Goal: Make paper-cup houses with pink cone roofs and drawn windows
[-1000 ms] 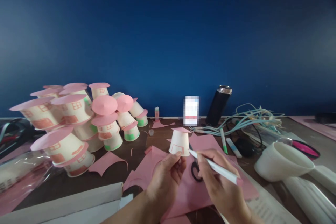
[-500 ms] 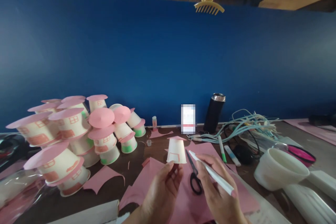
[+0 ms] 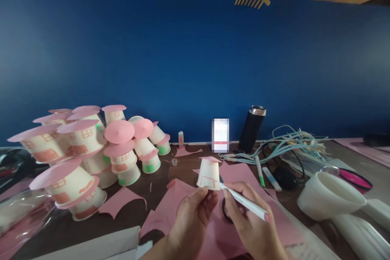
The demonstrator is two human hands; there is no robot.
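A white paper cup [image 3: 208,170], upside down with a flat pink paper roof on its top, is held at its lower rim by my left hand [image 3: 195,215]. A thin red door outline is drawn near the rim. My right hand [image 3: 251,215] grips a white marker [image 3: 248,203] with a pink end, its tip at the right side of the cup beside the drawing. Black-handled scissors [image 3: 226,211] lie below on pink paper [image 3: 170,207], partly hidden by my right hand.
Several decorated cups with pink roofs [image 3: 118,132] are stacked at left. A black bottle [image 3: 252,130], blue-green cables [image 3: 292,144], a green-tipped marker [image 3: 260,170] and a white bowl [image 3: 330,197] stand or lie at right. A blue wall [image 3: 183,57] closes off the back.
The marker tip has come down and left to the cup's right side. The cup has tilted slightly, and the whole view has shifted a little.
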